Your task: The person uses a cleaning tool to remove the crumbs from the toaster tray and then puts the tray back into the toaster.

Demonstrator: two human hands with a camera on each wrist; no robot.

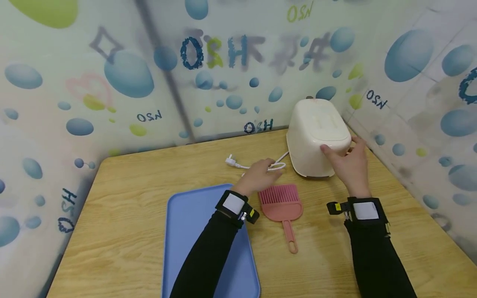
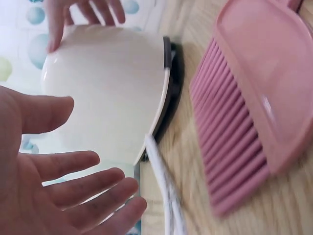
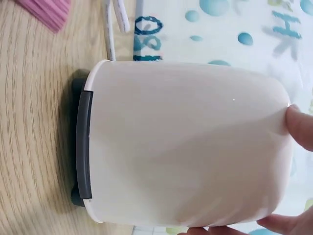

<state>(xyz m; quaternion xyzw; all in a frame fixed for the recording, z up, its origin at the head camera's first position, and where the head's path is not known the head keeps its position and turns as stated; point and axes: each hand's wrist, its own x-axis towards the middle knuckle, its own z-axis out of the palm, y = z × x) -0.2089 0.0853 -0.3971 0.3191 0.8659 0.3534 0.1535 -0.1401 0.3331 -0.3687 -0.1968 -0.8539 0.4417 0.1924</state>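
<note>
A cream-white toaster (image 1: 316, 124) with a smooth rounded body and a covered top stands at the back right of the table. My right hand (image 1: 351, 167) holds its near right upper corner, the thumb on the front face and the fingers round the side. In the right wrist view, the toaster (image 3: 186, 142) fills the middle, with a dark strip along its base. My left hand (image 1: 258, 177) is over the white power cord (image 1: 277, 167), left of the toaster. Its fingers are spread and hold nothing in the left wrist view.
A pink short-handled tool with a ribbed front, like a small brush or dustpan (image 1: 282, 209), lies before the toaster. A blue tray (image 1: 186, 215) lies partly under my left forearm. The cord's plug (image 1: 230, 161) rests behind the tray. Patterned walls border the wooden table (image 1: 123, 215).
</note>
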